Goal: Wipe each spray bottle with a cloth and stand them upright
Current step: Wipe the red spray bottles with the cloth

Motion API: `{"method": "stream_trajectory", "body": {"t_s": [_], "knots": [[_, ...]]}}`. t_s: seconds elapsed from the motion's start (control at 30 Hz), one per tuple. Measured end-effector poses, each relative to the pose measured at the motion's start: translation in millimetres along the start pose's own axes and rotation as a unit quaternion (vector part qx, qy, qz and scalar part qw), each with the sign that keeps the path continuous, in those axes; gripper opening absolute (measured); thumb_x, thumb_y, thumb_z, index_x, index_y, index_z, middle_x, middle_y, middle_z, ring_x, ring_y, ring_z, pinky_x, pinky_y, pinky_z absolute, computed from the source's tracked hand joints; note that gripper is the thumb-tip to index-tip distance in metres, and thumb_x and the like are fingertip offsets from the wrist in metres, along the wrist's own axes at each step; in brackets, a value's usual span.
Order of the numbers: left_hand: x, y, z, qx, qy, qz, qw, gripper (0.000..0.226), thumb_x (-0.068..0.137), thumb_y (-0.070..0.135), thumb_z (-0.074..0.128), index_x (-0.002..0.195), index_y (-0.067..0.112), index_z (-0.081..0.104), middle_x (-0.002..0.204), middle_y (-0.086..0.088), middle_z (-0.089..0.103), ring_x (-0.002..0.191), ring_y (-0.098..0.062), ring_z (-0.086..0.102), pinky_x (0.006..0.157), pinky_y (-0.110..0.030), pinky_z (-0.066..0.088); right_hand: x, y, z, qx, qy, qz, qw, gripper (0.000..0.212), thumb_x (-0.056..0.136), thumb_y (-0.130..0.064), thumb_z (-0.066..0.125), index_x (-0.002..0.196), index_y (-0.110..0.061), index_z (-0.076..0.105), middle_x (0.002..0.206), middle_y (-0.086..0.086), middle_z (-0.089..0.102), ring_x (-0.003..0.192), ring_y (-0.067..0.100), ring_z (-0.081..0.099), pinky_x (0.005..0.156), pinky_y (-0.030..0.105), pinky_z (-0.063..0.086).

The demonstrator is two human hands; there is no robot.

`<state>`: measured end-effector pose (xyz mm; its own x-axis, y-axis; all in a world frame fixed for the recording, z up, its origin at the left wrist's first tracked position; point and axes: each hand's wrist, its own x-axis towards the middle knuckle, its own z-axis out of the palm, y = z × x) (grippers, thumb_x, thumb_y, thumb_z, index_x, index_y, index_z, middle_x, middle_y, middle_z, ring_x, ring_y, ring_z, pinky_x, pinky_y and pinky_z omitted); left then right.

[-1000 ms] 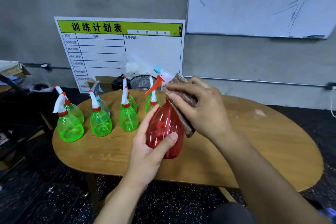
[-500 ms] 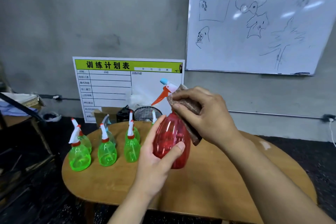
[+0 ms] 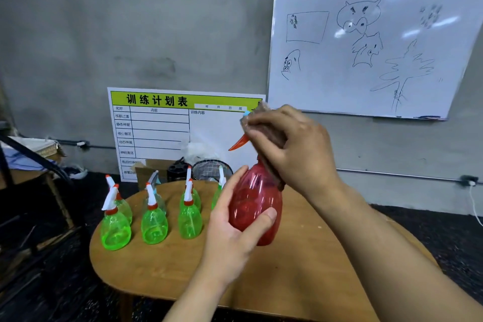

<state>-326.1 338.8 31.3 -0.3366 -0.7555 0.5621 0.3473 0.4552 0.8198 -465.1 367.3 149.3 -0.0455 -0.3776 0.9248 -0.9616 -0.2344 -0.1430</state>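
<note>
A red spray bottle is held upright above the wooden table. My left hand grips its body from the front left, thumb across the lower part. My right hand grips a brown cloth wrapped over the bottle's spray head; only the orange trigger and a bit of blue nozzle stick out. Several green spray bottles stand upright in rows on the table's left part; one is half hidden behind my left hand.
A green-headed planning board leans on the wall behind the table, with a whiteboard to its right. A box, a mesh basket and a black object sit behind the table. A dark frame and side table stand at left.
My right hand and the cloth climbed from the bottle's neck and shoulder up over the spray head. The view tilted upward, so the table and green bottles sit lower in the frame.
</note>
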Motion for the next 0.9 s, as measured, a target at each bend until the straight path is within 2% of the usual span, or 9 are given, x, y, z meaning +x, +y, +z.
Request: {"method": "stream_trajectory", "body": {"t_s": [0.07,0.2,0.33,0.5,0.63,0.7,0.8,0.9], "knots": [[-0.7,-0.3,2.3,-0.003,-0.005,0.003,1.0,0.083,0.068,0.042,0.085,0.145,0.031,0.057,0.134,0.014,0.07,0.123,-0.009,0.068,0.101,-0.024,0.055,3.5,3.0,-4.4,0.002,0.022,0.019,1.0,0.018,0.093,-0.048,0.072,0.107,-0.039,0.077,0.099,-0.011,0.07,0.089,0.014,0.07,0.073,0.04,0.056],[1.2,0.2,4.3,-0.018,0.001,-0.006,1.0,0.082,0.067,0.043,0.085,0.143,0.034,0.058,0.132,0.012,0.071,0.121,-0.011,0.069,0.099,-0.023,0.056,0.3,-0.8,-6.4,-0.002,-0.065,-0.028,0.997,0.021,0.092,-0.052,0.068,0.108,-0.041,0.076,0.098,-0.013,0.069,0.088,0.011,0.068,0.072,0.039,0.056],[2.0,0.4,5.5,-0.014,0.003,-0.003,1.0,0.081,0.067,0.044,0.086,0.144,0.035,0.059,0.133,0.009,0.071,0.122,-0.013,0.069,0.102,-0.027,0.056,7.1,8.9,-14.6,-0.007,0.002,0.028,1.0,0.02,0.092,-0.048,0.071,0.108,-0.038,0.077,0.099,-0.012,0.071,0.091,0.011,0.069,0.077,0.04,0.056],[4.0,1.1,4.2,-0.026,0.019,-0.005,0.999,0.082,0.066,0.046,0.085,0.144,0.033,0.059,0.129,0.016,0.072,0.118,-0.007,0.07,0.096,-0.02,0.056,-2.0,11.8,-16.9,0.018,-0.09,0.01,0.996,0.021,0.09,-0.051,0.071,0.106,-0.038,0.078,0.101,-0.016,0.072,0.094,0.006,0.068,0.081,0.04,0.056],[4.3,0.7,3.6,-0.026,0.015,-0.009,1.0,0.082,0.067,0.045,0.085,0.143,0.035,0.059,0.13,0.011,0.072,0.118,-0.012,0.071,0.099,-0.026,0.057,-2.2,21.9,-22.4,-0.005,-0.014,0.058,0.998,0.019,0.091,-0.047,0.072,0.107,-0.038,0.078,0.102,-0.015,0.073,0.096,0.007,0.068,0.083,0.041,0.056],[4.0,1.4,3.5,-0.026,0.016,-0.008,1.0,0.082,0.066,0.046,0.085,0.143,0.035,0.058,0.129,0.012,0.072,0.118,-0.011,0.071,0.099,-0.026,0.057,-5.7,20.7,-21.2,0.023,-0.03,0.056,0.998,0.017,0.091,-0.044,0.075,0.107,-0.036,0.078,0.102,-0.016,0.073,0.097,0.005,0.069,0.084,0.041,0.056],[4.1,2.7,3.9,-0.022,0.016,-0.005,1.0,0.083,0.066,0.046,0.084,0.144,0.033,0.058,0.13,0.017,0.071,0.119,-0.006,0.07,0.095,-0.02,0.056,-12.7,13.2,-18.9,0.048,-0.103,0.014,0.993,0.018,0.092,-0.047,0.074,0.106,-0.037,0.078,0.099,-0.016,0.071,0.094,0.004,0.068,0.081,0.04,0.056],[1.6,2.2,3.9,-0.019,0.007,-0.012,1.0,0.084,0.066,0.045,0.085,0.144,0.034,0.058,0.131,0.015,0.071,0.119,-0.009,0.07,0.099,-0.029,0.059,-8.9,14.1,-21.2,0.014,-0.082,0.02,0.996,0.022,0.092,-0.054,0.069,0.107,-0.04,0.077,0.099,-0.015,0.071,0.093,0.007,0.068,0.078,0.041,0.056]]}}
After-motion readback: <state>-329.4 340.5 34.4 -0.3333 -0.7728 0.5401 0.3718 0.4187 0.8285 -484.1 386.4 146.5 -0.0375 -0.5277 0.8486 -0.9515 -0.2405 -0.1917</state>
